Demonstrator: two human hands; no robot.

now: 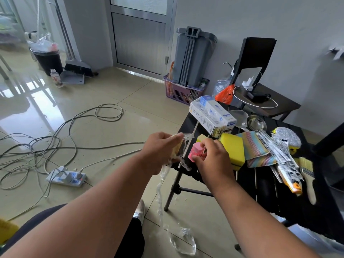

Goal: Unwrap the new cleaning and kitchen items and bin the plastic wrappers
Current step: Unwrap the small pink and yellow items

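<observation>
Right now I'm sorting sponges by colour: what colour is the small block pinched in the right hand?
Pink small block, right hand, clearest in the head view.

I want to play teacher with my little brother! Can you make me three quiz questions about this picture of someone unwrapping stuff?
1. True or false: the right hand holds a pink item.
2. What hangs from the left hand towards the floor? A) a clear plastic wrapper B) a cable C) a cloth
3. Fill in: the big yellow sponge lies on the black ____.

Key: 1 true. 2 A. 3 table.
</observation>
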